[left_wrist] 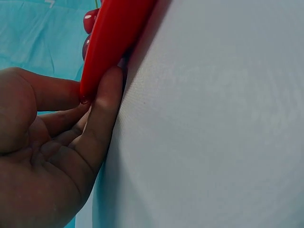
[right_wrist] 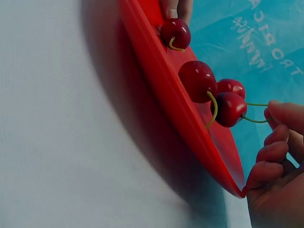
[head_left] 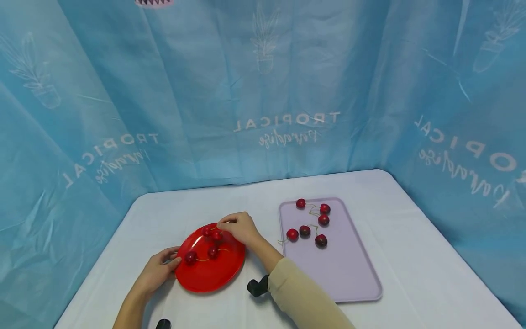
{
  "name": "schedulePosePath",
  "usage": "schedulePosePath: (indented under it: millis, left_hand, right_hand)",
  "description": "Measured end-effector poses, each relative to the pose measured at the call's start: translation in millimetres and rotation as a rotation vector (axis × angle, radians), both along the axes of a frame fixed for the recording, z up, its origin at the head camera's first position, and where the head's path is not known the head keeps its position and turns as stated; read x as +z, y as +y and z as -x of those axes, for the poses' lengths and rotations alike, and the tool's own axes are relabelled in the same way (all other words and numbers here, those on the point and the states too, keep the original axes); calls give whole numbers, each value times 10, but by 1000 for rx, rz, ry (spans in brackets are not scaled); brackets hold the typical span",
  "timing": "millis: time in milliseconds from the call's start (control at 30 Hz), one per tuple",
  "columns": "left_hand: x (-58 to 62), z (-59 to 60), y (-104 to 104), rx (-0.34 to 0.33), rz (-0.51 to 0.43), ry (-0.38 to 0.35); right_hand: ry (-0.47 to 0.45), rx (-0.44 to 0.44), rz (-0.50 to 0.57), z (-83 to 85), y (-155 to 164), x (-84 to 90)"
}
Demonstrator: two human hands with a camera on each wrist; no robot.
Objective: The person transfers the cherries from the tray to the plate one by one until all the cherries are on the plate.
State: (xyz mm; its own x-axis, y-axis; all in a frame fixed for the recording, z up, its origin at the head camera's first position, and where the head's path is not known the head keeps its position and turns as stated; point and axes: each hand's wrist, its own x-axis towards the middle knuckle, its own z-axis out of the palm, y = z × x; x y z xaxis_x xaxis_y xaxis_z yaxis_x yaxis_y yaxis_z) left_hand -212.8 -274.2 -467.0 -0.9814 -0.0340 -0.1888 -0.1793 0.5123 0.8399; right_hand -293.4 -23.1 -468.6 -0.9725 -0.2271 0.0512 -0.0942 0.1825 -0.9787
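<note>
Hands: left hand (head_left: 158, 269) grips the red plate (head_left: 205, 276) by its left rim, thumb above, fingers beneath. Right hand (head_left: 242, 228), at the plate's far right edge, has thumb and fingertips closed on the stems (right_wrist: 256, 122) of two cherries (right_wrist: 229, 109); cannot tell whether these touch the plate. Two further cherries (head_left: 191, 257) lie on the plate, nearer the left hand, stems pointing right.

Plate is over the desk (head_left: 255, 196), left of a pale lilac tray (head_left: 349, 269). Tray: six cherries (head_left: 321, 241) towards its far end, one at the far rim; another's stem crosses the left rim.

Beige sleeve (head_left: 308, 292) on right arm. Beyond: blue curtain (head_left: 205, 91), mirrored white lettering.
</note>
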Motion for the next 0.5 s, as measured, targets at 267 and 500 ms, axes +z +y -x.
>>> schedulePosePath:
  millis: [267,500]
  left_hand:
    - [-29,17,-25,19,1,2]
    - [-55,0,-15,27,-2,3]
  right_hand:
    - [-36,6,7,12,-116,-45]
    - [-42,21,-9,-58,-223,-24]
